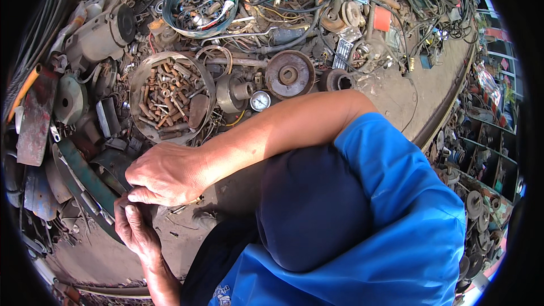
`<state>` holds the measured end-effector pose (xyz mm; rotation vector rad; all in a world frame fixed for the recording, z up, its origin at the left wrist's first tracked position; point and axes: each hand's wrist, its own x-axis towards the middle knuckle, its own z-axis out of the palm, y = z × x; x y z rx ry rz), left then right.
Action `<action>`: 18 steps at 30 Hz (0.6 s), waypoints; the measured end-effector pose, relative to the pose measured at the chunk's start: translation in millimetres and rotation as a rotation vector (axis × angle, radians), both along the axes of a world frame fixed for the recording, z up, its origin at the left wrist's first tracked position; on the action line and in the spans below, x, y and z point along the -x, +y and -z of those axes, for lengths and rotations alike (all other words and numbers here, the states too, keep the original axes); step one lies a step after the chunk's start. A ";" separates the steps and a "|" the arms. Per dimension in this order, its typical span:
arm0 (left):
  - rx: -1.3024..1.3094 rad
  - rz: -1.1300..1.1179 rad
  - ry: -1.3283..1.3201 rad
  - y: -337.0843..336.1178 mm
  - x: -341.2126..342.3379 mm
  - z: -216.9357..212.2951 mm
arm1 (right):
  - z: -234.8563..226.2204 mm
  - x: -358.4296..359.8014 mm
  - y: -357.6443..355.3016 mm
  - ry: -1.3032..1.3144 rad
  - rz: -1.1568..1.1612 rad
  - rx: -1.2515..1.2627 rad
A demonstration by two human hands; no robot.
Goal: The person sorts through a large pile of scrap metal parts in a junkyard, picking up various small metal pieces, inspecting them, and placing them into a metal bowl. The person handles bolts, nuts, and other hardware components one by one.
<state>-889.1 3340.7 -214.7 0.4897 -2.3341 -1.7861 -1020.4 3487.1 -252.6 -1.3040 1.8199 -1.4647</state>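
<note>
the right hand (167, 175) and left hand (135, 231) meet toward the left edge of the desk (391, 93), fingers curled; any piece between them is hidden, so i cannot tell what they grip. handling seems under way, but nothing shows what is done or left. just left lies a green curved band (90, 178); farther back, a round pan (136, 99) holds rusty bolts (167, 102).
</note>
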 end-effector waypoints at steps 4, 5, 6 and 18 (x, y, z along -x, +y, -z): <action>-0.501 -0.063 -0.094 -1.1 -6.3 4.1 | 0.1 1.9 0.0 0.135 0.043 0.170; -0.344 -0.034 -0.056 -1.7 -6.5 3.8 | -1.5 1.9 -0.5 0.132 0.051 0.194; -0.096 0.011 0.025 -1.9 -6.1 2.6 | -3.5 2.1 -0.7 0.015 -0.003 0.111; 0.236 0.164 0.094 -28.3 4.3 -42.6 | -40.1 37.9 -1.1 -0.494 -0.080 -0.149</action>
